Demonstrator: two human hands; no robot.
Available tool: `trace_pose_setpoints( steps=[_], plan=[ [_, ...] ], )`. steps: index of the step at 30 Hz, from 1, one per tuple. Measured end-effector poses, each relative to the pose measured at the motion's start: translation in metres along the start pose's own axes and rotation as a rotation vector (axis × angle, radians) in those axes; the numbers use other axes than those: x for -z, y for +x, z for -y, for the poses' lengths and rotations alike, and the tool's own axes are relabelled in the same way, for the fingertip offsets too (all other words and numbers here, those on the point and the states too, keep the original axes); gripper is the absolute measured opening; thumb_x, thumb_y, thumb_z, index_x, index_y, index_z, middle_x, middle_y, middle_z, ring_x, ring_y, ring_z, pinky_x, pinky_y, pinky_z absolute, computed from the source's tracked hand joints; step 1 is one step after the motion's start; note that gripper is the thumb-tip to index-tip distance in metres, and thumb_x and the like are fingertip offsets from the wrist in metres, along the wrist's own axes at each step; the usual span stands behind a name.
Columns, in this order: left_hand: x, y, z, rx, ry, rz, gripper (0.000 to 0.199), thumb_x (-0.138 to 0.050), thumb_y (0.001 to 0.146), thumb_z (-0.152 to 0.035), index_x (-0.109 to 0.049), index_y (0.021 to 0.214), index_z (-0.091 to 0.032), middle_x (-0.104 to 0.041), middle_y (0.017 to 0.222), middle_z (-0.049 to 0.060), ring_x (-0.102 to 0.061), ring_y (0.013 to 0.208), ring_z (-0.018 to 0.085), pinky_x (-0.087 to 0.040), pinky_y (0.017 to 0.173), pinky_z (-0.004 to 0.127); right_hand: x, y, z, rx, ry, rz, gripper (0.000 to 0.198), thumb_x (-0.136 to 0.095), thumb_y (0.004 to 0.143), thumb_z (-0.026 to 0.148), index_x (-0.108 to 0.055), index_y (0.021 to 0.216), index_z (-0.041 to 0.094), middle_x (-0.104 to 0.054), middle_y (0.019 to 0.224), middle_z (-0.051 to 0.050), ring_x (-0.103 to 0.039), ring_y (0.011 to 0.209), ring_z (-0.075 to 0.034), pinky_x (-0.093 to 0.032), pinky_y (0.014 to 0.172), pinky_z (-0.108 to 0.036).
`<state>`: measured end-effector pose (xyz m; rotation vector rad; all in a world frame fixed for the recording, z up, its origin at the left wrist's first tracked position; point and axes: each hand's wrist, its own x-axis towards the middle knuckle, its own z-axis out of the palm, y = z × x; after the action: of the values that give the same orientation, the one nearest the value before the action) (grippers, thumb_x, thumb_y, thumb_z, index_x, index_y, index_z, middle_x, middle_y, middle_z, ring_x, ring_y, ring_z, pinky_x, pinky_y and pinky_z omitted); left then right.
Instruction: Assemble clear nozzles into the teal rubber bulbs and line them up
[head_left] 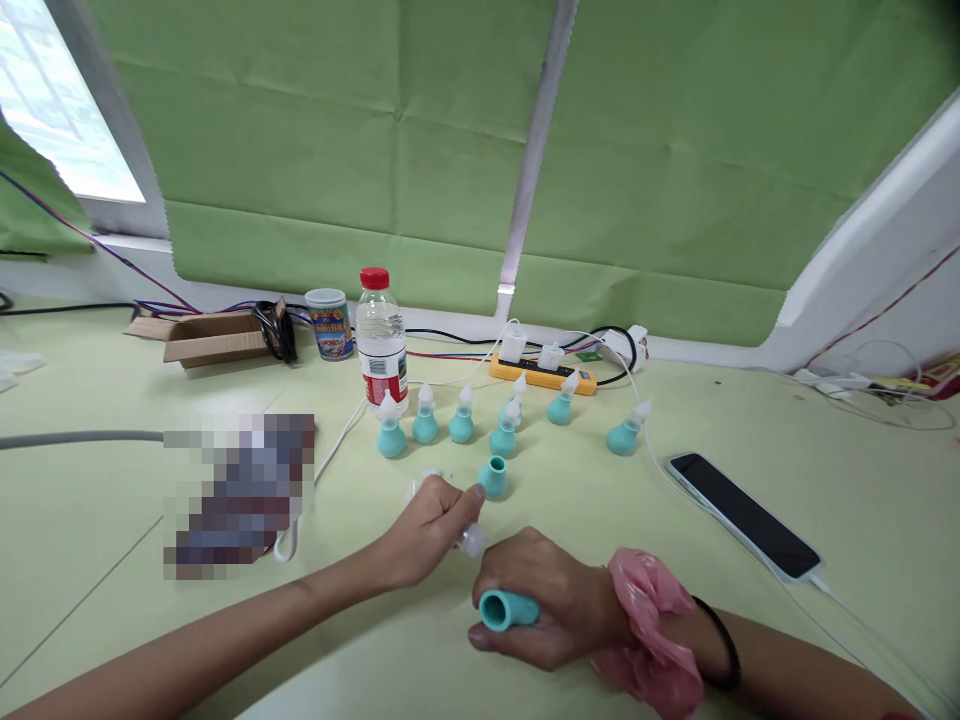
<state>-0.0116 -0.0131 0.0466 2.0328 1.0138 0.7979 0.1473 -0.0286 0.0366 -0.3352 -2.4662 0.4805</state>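
My left hand (431, 530) is closed around a small clear plastic nozzle (472, 541), whose end sticks out below the thumb. In my right hand (551, 595), wrapped by the fingers, lies a teal rubber bulb (519, 609), its open neck facing left; its round part is hidden. Just beyond the left thumb an uncapped teal bulb (493, 482) stands upright. Partly behind the left hand is another clear piece (420, 482). Farther back, several teal bulbs with clear nozzles (461, 422) stand upright or lean, one of them (622, 436) off to the right.
A water bottle (384, 345), a can (330, 325) and an open cardboard box (217, 338) line the back. A yellow power strip (541, 374) has white chargers plugged in. The phone (742, 512) lies right, on its white cable. A blurred-out object (240, 500) lies left.
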Motion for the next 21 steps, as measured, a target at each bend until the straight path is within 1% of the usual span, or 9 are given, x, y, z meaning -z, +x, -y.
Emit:
trace_pose_setpoints(
  steps=[2,4,6,7,11,15,17,19,21],
  plan=[
    [0.006,0.004,0.009,-0.123,0.243,-0.117,0.044,-0.019,0.087,-0.030,-0.037,0.050,-0.015,-0.040,0.050,0.000,-0.036,0.050,0.011,-0.034,0.050,0.025,0.003,0.001,-0.001,0.052,-0.013,-0.124,0.013,-0.046,0.077,0.030,-0.045,0.071,0.019,-0.046,0.052,0.002,-0.042,0.047,-0.009,-0.035,0.047,-0.021],
    [0.010,0.006,0.021,-0.242,0.539,-0.173,0.038,-0.023,0.086,-0.027,-0.046,0.059,-0.014,-0.051,0.068,0.006,-0.043,0.070,0.017,-0.037,0.063,0.032,0.005,0.002,-0.003,0.034,-0.024,-0.234,0.011,-0.048,0.075,0.028,-0.043,0.070,0.019,-0.044,0.052,0.003,-0.039,0.046,-0.009,-0.033,0.045,-0.021],
    [0.009,0.006,0.034,-0.201,0.731,-0.172,0.029,-0.027,0.085,-0.026,-0.051,0.073,-0.014,-0.052,0.089,0.010,-0.042,0.085,0.023,-0.037,0.070,0.037,0.006,0.001,-0.007,-0.014,-0.039,-0.278,0.010,-0.050,0.073,0.025,-0.043,0.071,0.020,-0.043,0.053,0.003,-0.039,0.047,-0.009,-0.033,0.046,-0.021],
    [0.008,0.005,0.040,-0.166,0.769,-0.152,0.027,-0.028,0.085,-0.026,-0.051,0.078,-0.014,-0.051,0.093,0.011,-0.042,0.087,0.023,-0.037,0.072,0.039,0.006,0.001,-0.008,-0.032,-0.048,-0.288,0.010,-0.051,0.072,0.024,-0.043,0.071,0.020,-0.043,0.053,0.003,-0.039,0.047,-0.009,-0.033,0.046,-0.022],
    [0.000,-0.001,0.052,-0.099,0.723,-0.058,0.026,-0.024,0.086,-0.021,-0.047,0.093,-0.016,-0.049,0.098,0.009,-0.043,0.089,0.020,-0.039,0.076,0.037,0.006,-0.003,-0.014,-0.077,-0.045,-0.327,0.010,-0.053,0.072,0.022,-0.043,0.073,0.020,-0.045,0.057,0.002,-0.041,0.051,-0.010,-0.035,0.049,-0.023],
    [-0.001,-0.002,0.054,-0.183,0.734,0.003,0.027,-0.029,0.085,-0.025,-0.044,0.108,-0.021,-0.044,0.111,0.008,-0.037,0.102,0.023,-0.035,0.084,0.041,0.018,-0.007,-0.027,-0.143,-0.058,-0.415,0.008,-0.042,0.078,0.025,-0.044,0.081,0.018,-0.048,0.071,-0.004,-0.047,0.067,-0.015,-0.039,0.060,-0.029],
    [0.000,-0.001,0.055,-0.218,0.732,0.044,0.028,-0.032,0.084,-0.023,-0.044,0.109,-0.022,-0.044,0.111,0.008,-0.037,0.103,0.024,-0.035,0.085,0.040,0.029,-0.011,-0.040,-0.223,-0.145,-0.477,0.013,-0.037,0.081,0.027,-0.045,0.082,0.017,-0.047,0.076,-0.006,-0.046,0.072,-0.017,-0.038,0.064,-0.030],
    [0.001,-0.001,0.058,-0.227,0.713,0.050,0.029,-0.033,0.082,-0.017,-0.045,0.107,-0.020,-0.044,0.111,0.008,-0.037,0.102,0.022,-0.036,0.084,0.038,0.039,-0.017,-0.059,-0.340,-0.256,-0.519,0.015,-0.034,0.082,0.028,-0.044,0.082,0.018,-0.047,0.076,-0.005,-0.046,0.071,-0.016,-0.038,0.063,-0.030],
    [0.001,-0.001,0.059,-0.225,0.701,0.039,0.031,-0.033,0.079,-0.011,-0.046,0.106,-0.019,-0.044,0.111,0.009,-0.038,0.102,0.022,-0.036,0.084,0.037,0.046,-0.026,-0.078,-0.463,-0.350,-0.500,0.016,-0.035,0.083,0.031,-0.045,0.081,0.018,-0.047,0.075,-0.004,-0.046,0.068,-0.016,-0.037,0.062,-0.029]
  ],
)
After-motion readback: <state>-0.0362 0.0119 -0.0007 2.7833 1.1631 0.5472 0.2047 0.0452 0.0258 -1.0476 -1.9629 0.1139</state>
